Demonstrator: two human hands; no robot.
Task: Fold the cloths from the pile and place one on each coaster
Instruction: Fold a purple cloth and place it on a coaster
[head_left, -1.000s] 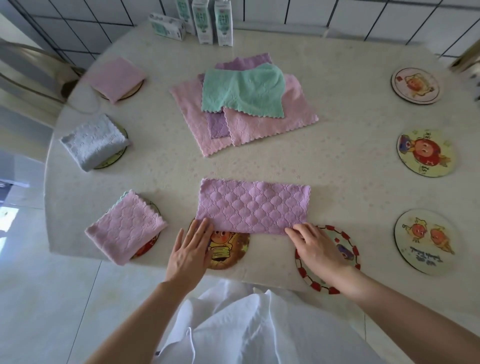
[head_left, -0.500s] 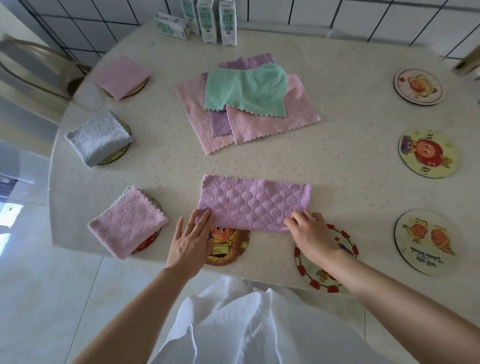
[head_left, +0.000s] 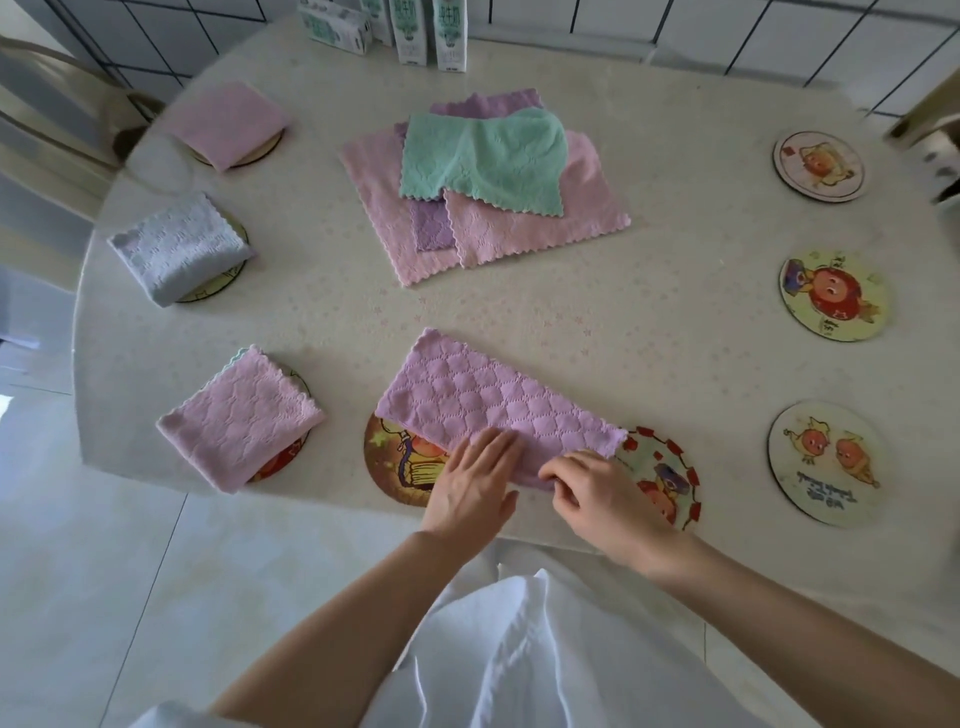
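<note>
A purple quilted cloth (head_left: 467, 400), folded into a long strip, lies slanted at the table's near edge across an orange coaster (head_left: 397, 467) and beside a red-rimmed coaster (head_left: 665, 483). My left hand (head_left: 475, 486) presses flat on the strip's near edge with straight fingers. My right hand (head_left: 597, 493) pinches the strip's near right corner with curled fingers. The pile (head_left: 493, 182), with a green cloth on top of pink and purple ones, lies mid-table. Three folded cloths sit on coasters at the left: pink (head_left: 239, 415), grey (head_left: 179, 247), pink (head_left: 228, 124).
Three bare coasters (head_left: 821, 166) (head_left: 834, 296) (head_left: 826, 462) line the right side. Milk cartons (head_left: 449, 31) stand at the far edge by the tiled wall. A chair (head_left: 47, 104) stands at the far left. The table edge runs just under my hands.
The strip has turned, its right end swinging toward me. My left hand slid right along the near edge onto the cloth. My right hand shifted left and now pinches the corner.
</note>
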